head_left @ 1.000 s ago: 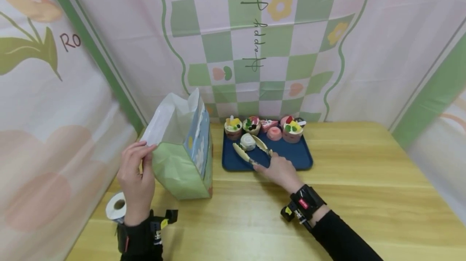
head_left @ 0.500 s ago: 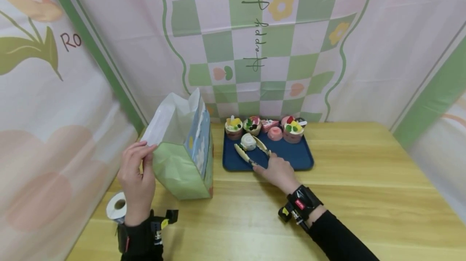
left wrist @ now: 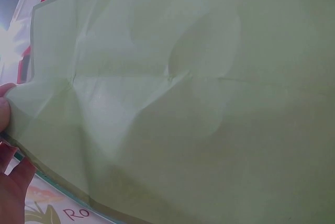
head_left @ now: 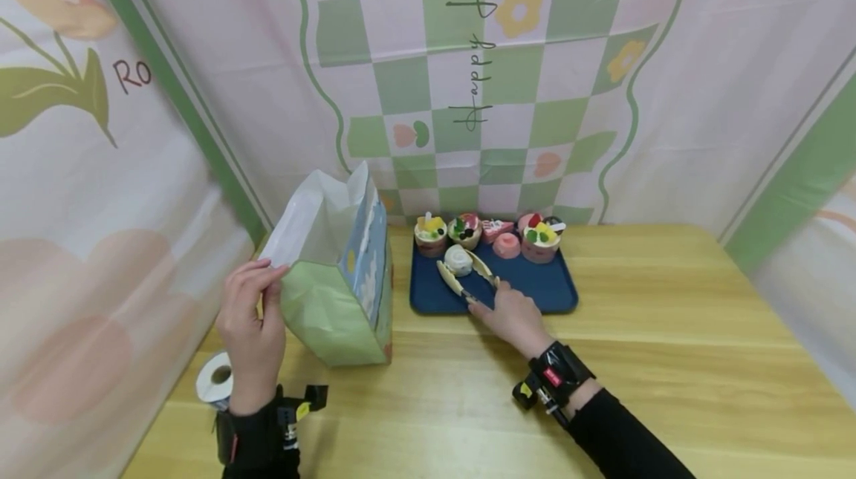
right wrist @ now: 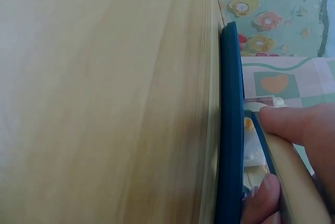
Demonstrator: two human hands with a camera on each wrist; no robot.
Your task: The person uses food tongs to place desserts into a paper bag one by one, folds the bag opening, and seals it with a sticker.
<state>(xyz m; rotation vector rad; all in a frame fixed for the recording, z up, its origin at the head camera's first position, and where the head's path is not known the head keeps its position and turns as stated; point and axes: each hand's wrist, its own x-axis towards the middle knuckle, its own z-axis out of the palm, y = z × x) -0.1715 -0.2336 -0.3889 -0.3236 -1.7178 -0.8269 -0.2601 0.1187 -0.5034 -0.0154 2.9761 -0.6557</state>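
Observation:
My left hand (head_left: 253, 323) pinches the top edge of a green paper bag (head_left: 328, 312), which stands upright with its mouth spread wide. The bag's green side (left wrist: 157, 88) fills the left wrist view. With my right hand (head_left: 515, 319) I grip a pair of cream-tipped tongs (head_left: 452, 278) over the blue tray (head_left: 555, 293). The tongs' arms straddle a white swirled cake roll (head_left: 458, 259); the left arm stands a little off its side, the right one lies close to it. In the right wrist view, thumb and fingers hold the tongs' handle (right wrist: 293, 177).
Along the tray's back sit a fruit-topped dessert cup (head_left: 431, 235), a second cup (head_left: 464, 229), a pink cake slice (head_left: 496, 230), a pink pudding (head_left: 506, 245) and a larger cup (head_left: 540, 243). A white paper roll (head_left: 215, 378) stands beside my left wrist. Printed curtains back the wooden table (head_left: 655, 360).
The tongs' left arm has drawn inward toward the white cake roll, narrowing the spread. My left hand and the bag have stayed in place.

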